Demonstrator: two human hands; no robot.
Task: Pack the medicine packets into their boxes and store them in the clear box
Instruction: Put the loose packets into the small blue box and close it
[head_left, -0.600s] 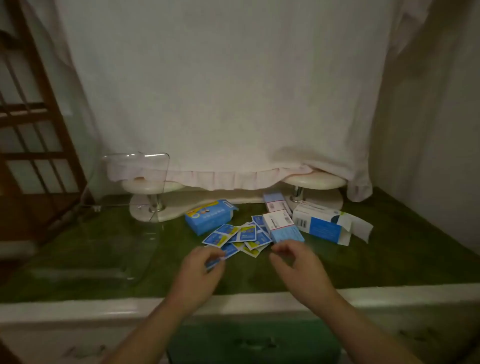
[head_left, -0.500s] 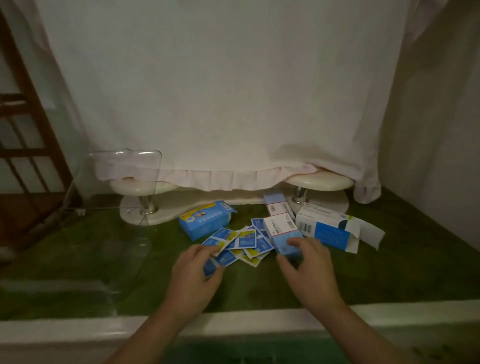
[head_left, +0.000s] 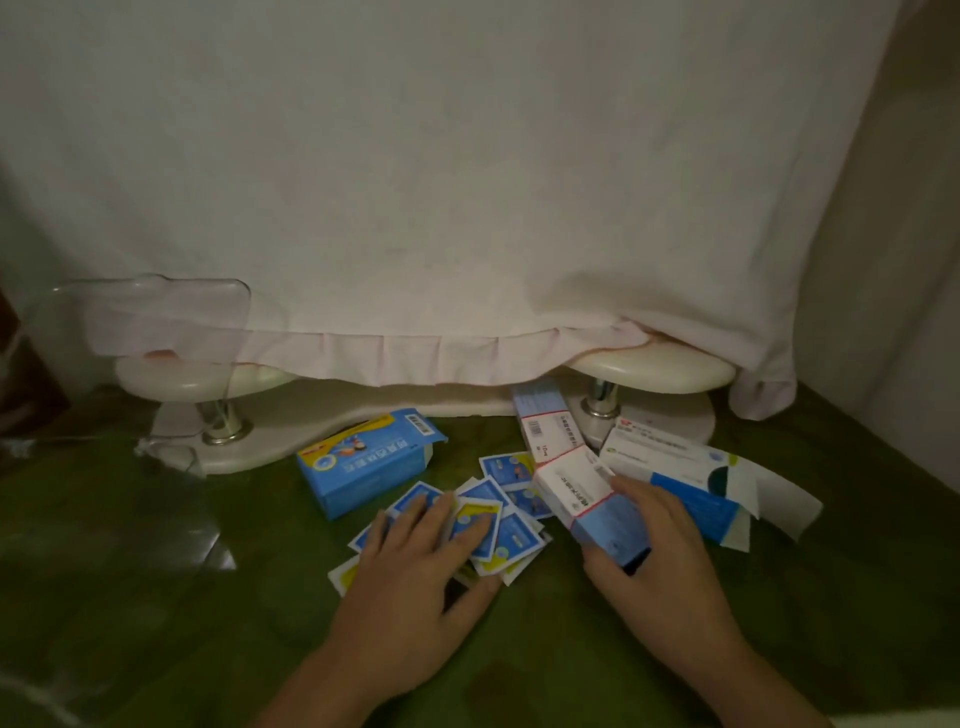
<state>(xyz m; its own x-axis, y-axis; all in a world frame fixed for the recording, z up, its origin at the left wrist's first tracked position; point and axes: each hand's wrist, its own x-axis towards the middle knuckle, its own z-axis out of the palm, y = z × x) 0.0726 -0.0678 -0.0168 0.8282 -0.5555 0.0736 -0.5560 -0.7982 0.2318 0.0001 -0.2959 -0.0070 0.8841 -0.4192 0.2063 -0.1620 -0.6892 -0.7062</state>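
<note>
The step in hand looks like the first gathering: nothing seems packed yet, and the clear box stands well off to the left of the left hand, apparently empty, though its see-through walls make that hard to confirm. The left hand lies flat with fingers spread, pressing on the loose heap of blue and yellow medicine packets. The right hand curls round a white-and-blue box, fingers over its top and thumb at its near end. Just beyond the left hand's fingertips lies a blue box with its end flap open; past the right hand lie a larger box with its flap hanging out and a slim carton. The next move probably calls for opening the held box and sliding matching packets in, which means pinching up thin, slippery sachets. All of it rests on a mottled green worktop, dimly lit, backed by a cream stand under a hanging white cloth.
</note>
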